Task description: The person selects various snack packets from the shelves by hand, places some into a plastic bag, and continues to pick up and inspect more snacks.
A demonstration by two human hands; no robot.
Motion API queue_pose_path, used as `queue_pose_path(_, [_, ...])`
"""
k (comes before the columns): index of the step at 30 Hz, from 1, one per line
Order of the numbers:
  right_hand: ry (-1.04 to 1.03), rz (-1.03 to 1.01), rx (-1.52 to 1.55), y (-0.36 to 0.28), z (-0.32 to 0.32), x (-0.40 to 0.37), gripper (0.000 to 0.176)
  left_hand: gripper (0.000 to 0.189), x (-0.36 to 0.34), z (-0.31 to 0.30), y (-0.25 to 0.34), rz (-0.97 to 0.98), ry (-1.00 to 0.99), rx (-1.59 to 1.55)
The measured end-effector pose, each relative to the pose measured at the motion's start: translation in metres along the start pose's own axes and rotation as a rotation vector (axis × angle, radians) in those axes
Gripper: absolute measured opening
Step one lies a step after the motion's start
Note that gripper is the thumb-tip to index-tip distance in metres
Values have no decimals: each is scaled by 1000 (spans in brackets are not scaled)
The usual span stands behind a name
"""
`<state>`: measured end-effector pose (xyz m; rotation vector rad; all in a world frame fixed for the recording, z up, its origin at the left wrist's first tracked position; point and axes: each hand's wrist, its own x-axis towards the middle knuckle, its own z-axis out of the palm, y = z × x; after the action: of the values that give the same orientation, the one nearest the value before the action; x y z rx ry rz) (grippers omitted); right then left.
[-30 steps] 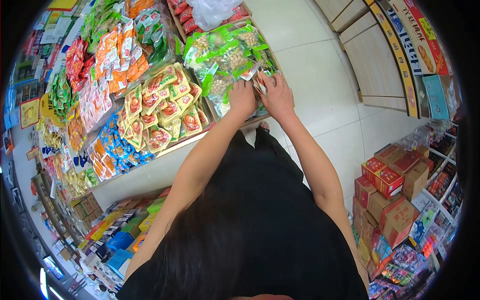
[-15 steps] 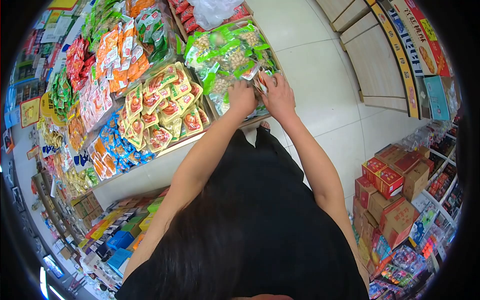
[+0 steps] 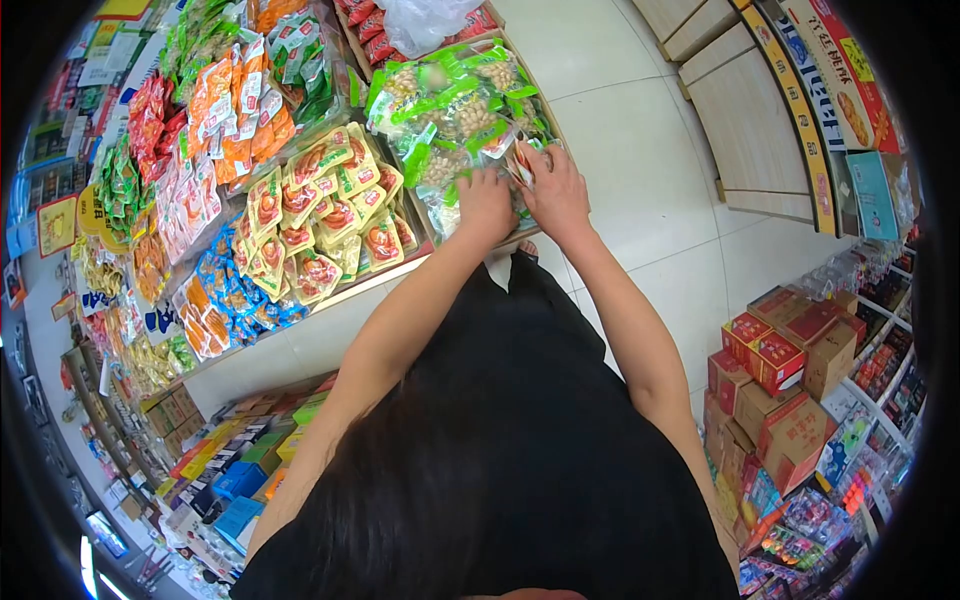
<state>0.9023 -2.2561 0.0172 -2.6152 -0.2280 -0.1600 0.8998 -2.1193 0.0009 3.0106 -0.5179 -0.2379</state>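
— Where is there room?
— Over the tiled floor (image 3: 640, 170), right of the bin's wooden rim (image 3: 546, 112).
— What blocks?
— Green peanut packets (image 3: 450, 110) heaped along that rim; yellow packets (image 3: 320, 205) crowd its left side.

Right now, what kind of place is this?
Most likely a snack or grocery shop. Open display bins hold heaps of green packets, where the left hand and right hand are, and yellow packets beside them; red and brown cartons stand stacked on the tiled floor.
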Motion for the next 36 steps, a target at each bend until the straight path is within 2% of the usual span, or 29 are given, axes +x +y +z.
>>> queue_pose_path(2, [22,-1,18,-1,1,0,60,42,3,5,-1,-3,32,26])
queue_pose_path(6, [43,1,27,0,2,-1,57,43,2,8,-10,61,59,22])
queue_pose_path(8, [53,-5,33,1,4,-1,57,39,1,13,-12,95,169,9])
queue_pose_path(14, [48,-7,36,1,2,-1,56,31,0,20,-13,88,245,-3])
queue_pose_path(21, [7,-8,-10,1,2,-1,61,28,-1,4,-19,132,202,-155])
queue_pose_path(23, [13,1,18,1,3,-1,59,25,-3,-3,-22,111,78,-277])
queue_pose_path(24, [19,8,47,1,3,0,57,25,-4,-4,-26,112,80,-277])
queue_pose_path(27, [20,-4,24,2,3,1,57,28,-10,-8,-34,111,11,-419])
queue_pose_path(29, [32,-5,24,1,4,1,58,35,-20,-12,-33,190,206,-540])
queue_pose_path(30, [41,-1,22,0,3,0,58,35,-27,-15,-33,185,205,-540])
queue_pose_path(32, [5,4,4,0,1,0,59,46,-42,-22,-38,135,246,-540])
queue_pose_path(36, [-4,2,2,0,2,1,58,51,-80,-27,-52,19,270,-470])
